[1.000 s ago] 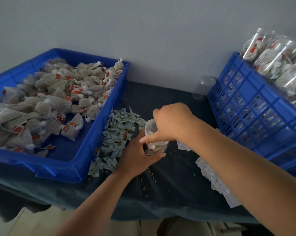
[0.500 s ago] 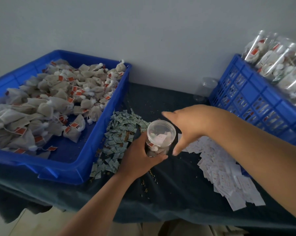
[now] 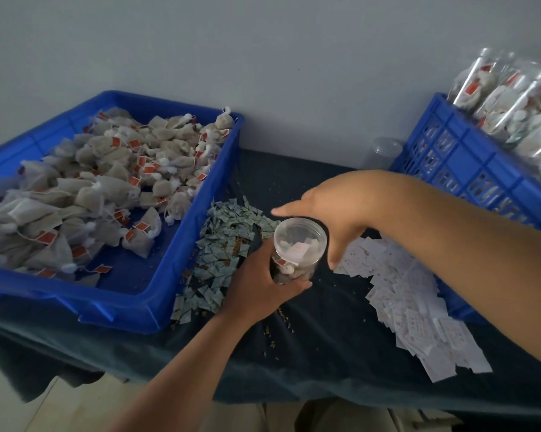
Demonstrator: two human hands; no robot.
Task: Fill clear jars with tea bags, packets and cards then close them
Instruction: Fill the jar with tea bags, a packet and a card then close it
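Dark-clothed worktop (image 3: pixel 325 353): nearest, L hand (image 3: pixel 260 285) w/ fingers wrapped round the jar (image 3: pixel 299 247) low down, top tilted toward camera; R hand (image 3: pixel 334 213) just behind & right of it, fingers straight, holding nothing; blue crate (image 3: pixel 468 169) beyond.

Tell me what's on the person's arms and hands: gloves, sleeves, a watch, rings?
Nothing worn that shows. The left hand and right hand are both ungloved, with no rings or watch visible, and no sleeve or wristband appears on either arm up to the frame's edge.
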